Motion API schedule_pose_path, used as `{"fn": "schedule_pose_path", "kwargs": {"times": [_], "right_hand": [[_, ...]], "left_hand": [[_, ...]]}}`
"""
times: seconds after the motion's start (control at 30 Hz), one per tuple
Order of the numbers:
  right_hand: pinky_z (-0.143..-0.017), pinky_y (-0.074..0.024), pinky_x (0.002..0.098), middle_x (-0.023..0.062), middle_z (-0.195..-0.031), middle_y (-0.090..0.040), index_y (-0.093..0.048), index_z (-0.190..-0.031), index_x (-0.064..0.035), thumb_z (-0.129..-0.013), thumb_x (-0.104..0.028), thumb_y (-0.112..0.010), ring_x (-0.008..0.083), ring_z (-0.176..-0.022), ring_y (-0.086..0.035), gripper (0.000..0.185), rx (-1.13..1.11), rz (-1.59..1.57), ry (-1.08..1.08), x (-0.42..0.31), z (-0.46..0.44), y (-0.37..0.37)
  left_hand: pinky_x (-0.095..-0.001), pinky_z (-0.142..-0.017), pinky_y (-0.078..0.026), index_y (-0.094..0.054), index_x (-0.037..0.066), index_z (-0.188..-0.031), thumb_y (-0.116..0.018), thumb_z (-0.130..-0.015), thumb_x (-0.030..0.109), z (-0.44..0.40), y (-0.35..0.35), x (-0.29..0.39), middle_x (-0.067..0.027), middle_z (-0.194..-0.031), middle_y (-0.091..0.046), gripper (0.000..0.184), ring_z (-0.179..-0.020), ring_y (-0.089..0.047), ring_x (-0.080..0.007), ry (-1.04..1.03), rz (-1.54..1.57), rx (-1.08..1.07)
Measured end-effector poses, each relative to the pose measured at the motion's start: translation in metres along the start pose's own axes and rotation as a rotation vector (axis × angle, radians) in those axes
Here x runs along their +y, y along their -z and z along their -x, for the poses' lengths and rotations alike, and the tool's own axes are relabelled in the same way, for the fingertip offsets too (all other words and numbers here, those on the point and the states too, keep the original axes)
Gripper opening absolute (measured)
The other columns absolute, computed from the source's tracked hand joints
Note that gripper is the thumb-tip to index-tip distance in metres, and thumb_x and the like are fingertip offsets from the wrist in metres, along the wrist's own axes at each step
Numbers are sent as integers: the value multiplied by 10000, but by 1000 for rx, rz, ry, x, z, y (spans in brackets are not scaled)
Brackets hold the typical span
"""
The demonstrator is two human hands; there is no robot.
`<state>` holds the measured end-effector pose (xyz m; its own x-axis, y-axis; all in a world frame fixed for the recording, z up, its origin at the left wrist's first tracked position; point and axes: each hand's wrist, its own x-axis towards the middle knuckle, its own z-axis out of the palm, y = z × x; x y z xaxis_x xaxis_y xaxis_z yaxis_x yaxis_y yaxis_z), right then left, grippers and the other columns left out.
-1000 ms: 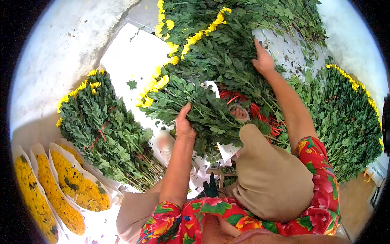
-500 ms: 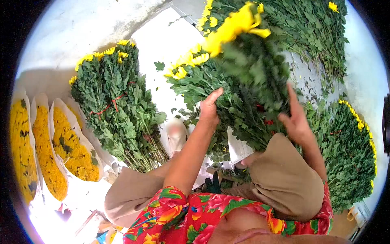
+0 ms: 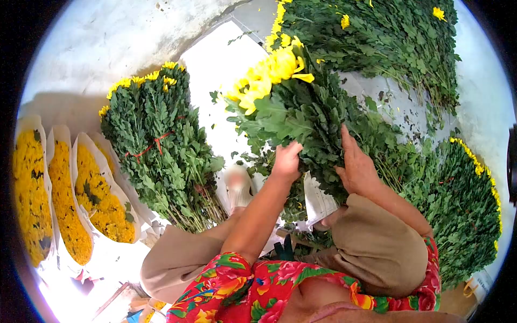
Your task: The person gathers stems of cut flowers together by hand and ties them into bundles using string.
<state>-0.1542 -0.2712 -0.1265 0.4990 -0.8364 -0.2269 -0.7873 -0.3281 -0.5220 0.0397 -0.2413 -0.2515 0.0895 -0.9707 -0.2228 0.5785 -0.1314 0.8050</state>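
A bunch of yellow chrysanthemums (image 3: 318,116) is upheld between my hands, its yellow heads tilting to the upper left and its leafy stems running down toward my right knee. My left hand (image 3: 288,160) is closed at its left side, with the fingertips partly buried in the leaves. Along the right side, my right hand (image 3: 359,166) presses on the stems, fingers fairly straight and thumb toward me. The lower stem ends are hidden by leaves and my knee.
Left of me lies a tied chrysanthemum pile (image 3: 156,134) with red string (image 3: 153,144). Paper-wrapped yellow flowers (image 3: 102,199) stand farther left. More chrysanthemums lie at the upper right (image 3: 371,48) and right (image 3: 463,215). White sheeting (image 3: 215,70) covers the floor beyond my foot.
The blurred upper flowers have come down and left, joining the other stems as one compact bunch. My right hand has moved left against it; my left hand has shifted slightly lower.
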Motion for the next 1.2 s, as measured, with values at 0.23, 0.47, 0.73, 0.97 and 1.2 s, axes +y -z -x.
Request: {"fn": "schedule_pose_path", "kwargs": {"times": [0.23,0.47,0.73,0.97,1.2], "right_hand": [[-945,-480,435,334,-1361,-407,-40,-1494,80,-729,-129,-766,443,-1126,-532,1075,-16,138,133,2,5,-3],[-937,-480,416,352,-1349,-406,-118,-1441,174,-744,-197,-740,426,-1111,-538,1005,-17,399,179,-36,18,41],[-778,-498,475,290,-1095,-579,-153,-1467,82,-762,-59,-708,447,-878,-602,909,658,239,261,-171,74,188],[-937,-397,369,162,-1165,-565,-502,-1258,67,-963,-197,-531,267,-1067,-519,396,620,-160,445,-161,113,227],[-859,-431,342,137,-1105,-602,-538,-1218,61,-930,-168,-563,227,-981,-553,370,174,-359,519,-191,175,116]], "left_hand": [[-332,-893,-515,-657,-115,-1064,-757,-779,60,16,-55,58,-140,-1037,-698,349,-955,-659,-207,321,-59,110],[-297,-909,-499,-715,-42,-1044,-709,-828,69,13,-101,87,-97,-1058,-708,243,-957,-653,-145,131,54,53],[-340,-800,-563,-727,220,-1060,-623,-769,55,52,-199,293,-6,-1015,-733,351,-939,-697,-279,-1288,-981,-239],[-484,-846,-482,-728,116,-979,-632,-739,186,230,-286,369,-58,-967,-698,268,-930,-657,-301,-1745,-1611,-141],[-570,-886,-427,-717,15,-861,-671,-686,278,293,-290,289,-104,-889,-667,319,-908,-635,-302,-1625,-2027,110]]}}
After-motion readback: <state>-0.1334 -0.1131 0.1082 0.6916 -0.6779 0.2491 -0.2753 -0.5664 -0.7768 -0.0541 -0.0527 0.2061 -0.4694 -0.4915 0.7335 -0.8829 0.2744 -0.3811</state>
